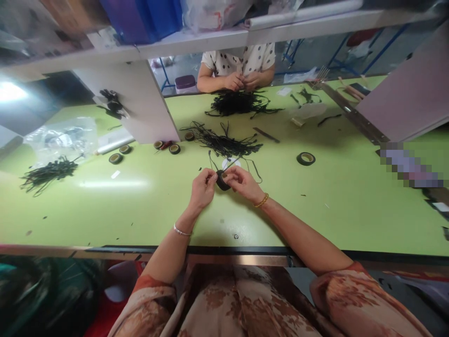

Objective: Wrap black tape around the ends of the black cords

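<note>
Between my two hands is a roll of black tape [223, 181], held up just over the green table. My left hand [203, 186] pinches at the roll's left side, near a thin black cable. My right hand [245, 183] has its fingers closed on the roll's right side, partly hiding its inner ring. Just behind my fingers lies a white round piece [231, 164]. Past it, a loose pile of short black cables [228, 142] spreads over the table, and one cable [257, 172] curves to the right of my hand.
Several more tape rolls lie about, one at the right [306, 158] and others at the left [115, 158]. A dark flat strip [266, 135] rests behind. Across the table a person in a dotted shirt [238, 63] works over another cable pile [238, 103]. A shelf [224, 40] spans overhead.
</note>
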Motion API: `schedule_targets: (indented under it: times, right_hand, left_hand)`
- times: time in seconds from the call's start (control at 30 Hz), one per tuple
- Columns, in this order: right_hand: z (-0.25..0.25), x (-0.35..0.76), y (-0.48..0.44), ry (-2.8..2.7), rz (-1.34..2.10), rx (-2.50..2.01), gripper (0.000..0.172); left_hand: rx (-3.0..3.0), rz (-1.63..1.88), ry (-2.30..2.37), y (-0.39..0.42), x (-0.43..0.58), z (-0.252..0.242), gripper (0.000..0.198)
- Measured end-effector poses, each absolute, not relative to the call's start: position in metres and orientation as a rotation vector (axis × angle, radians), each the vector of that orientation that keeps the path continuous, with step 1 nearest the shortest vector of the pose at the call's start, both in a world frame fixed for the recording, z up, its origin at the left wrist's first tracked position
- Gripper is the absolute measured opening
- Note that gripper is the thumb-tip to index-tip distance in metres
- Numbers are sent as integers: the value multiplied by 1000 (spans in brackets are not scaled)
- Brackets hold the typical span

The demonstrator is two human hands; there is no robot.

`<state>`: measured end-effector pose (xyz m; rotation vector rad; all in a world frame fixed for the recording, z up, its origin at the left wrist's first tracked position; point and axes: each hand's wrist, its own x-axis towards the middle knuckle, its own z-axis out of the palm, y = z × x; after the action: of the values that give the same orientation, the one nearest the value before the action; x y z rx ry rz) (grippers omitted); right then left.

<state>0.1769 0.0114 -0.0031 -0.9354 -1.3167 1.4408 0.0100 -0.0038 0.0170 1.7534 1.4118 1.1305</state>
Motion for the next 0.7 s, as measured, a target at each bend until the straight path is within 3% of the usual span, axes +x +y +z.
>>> schedule_targets:
  times: [0.33,0.7]
  right_hand:
    - [-13,197,27,-776,2099,-807,42]
    - [-14,200,29,-958,1815,-784,38]
  left_hand:
    - [1867,911,1143,-8,11,19,10]
    - [2239,828,1133,-13,17,18,10]
